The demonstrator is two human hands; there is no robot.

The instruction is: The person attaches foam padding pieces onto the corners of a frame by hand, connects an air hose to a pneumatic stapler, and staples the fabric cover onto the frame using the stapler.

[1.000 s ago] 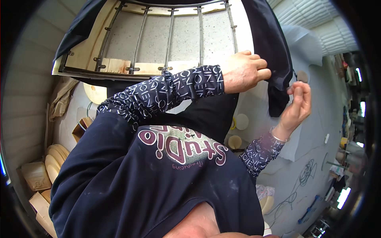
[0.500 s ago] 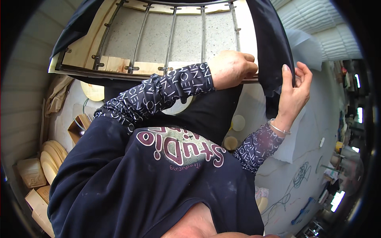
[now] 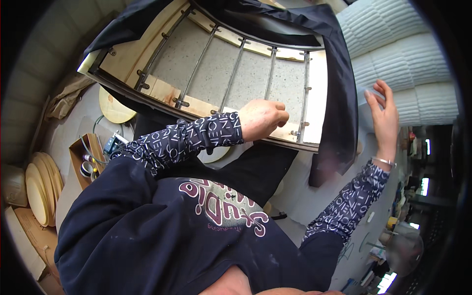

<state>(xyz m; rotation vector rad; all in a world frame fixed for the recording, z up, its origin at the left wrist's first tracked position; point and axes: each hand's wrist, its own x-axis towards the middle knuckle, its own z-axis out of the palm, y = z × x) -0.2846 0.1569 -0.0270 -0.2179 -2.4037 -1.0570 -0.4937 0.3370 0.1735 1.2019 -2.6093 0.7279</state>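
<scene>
A curved wooden frame (image 3: 318, 93) with several thin metal rods lies tilted across my lap. Black fabric (image 3: 340, 88) wraps its edges and hangs loose at the near right corner. Over the frame's near rail is my left hand (image 3: 263, 119), closed with the fingers curled under. Whatever those fingers hold, if anything, is hidden beneath the hand. My right hand (image 3: 385, 110) is raised to the right of the fabric, apart from it, with its fingers spread and nothing in them.
Pale blue quilted rolls (image 3: 408, 64) stand at the far right. To my left are a cardboard box (image 3: 83, 152) holding small items and a stack of round wooden discs (image 3: 42, 189). A wooden disc (image 3: 115, 105) lies on the floor under the frame's left side.
My right hand has let go of the black fabric and moved to the right. The frame has turned and shifted in view. My left hand has moved left along the near rail.
</scene>
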